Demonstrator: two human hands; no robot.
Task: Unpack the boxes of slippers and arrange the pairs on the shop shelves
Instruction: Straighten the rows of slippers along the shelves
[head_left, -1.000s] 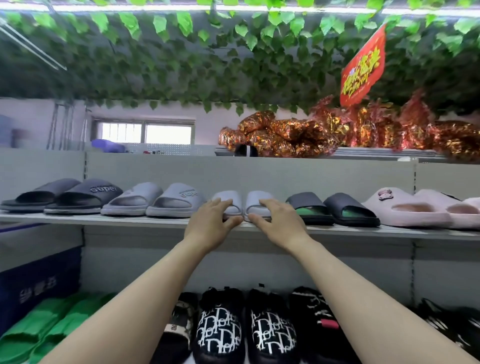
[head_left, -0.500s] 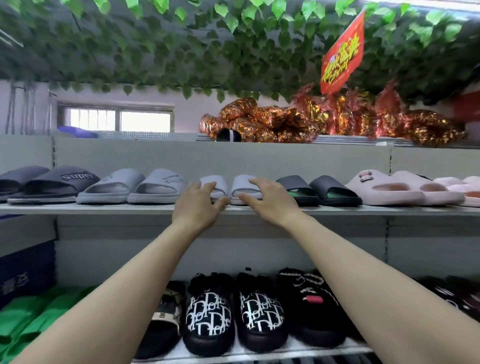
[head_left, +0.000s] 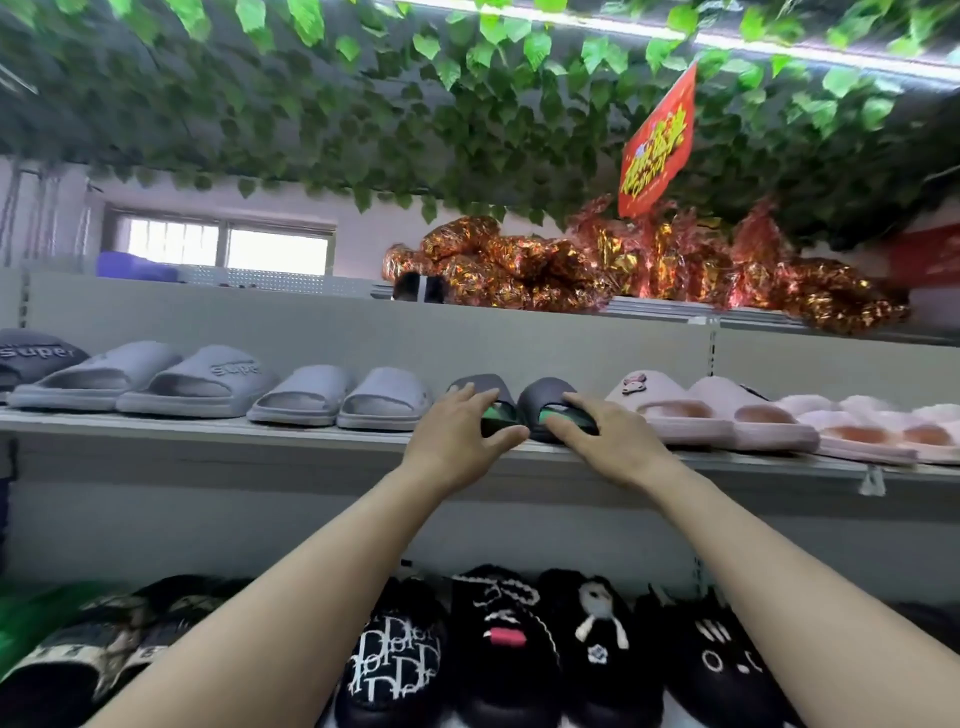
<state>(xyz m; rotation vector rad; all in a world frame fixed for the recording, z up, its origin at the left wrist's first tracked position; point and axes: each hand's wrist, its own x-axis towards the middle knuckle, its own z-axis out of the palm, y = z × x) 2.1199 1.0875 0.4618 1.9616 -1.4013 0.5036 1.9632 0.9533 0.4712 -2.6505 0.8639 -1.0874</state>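
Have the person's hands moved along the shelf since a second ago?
Yes. Both hands, left hand and right hand, shifted rightward from the small grey pair to the dark green-lined pair.

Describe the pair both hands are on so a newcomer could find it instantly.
Look at the upper grey shelf under the hanging leaves. The dark slides sit mid-row, between a pale grey pair and pink slippers. They alone have dark straps over green footbeds.

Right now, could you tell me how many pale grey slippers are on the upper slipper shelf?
4: a larger "Super" pair at left, then a smaller plain pair beside the dark green-lined pair under the hands. More may sit beyond the left edge.
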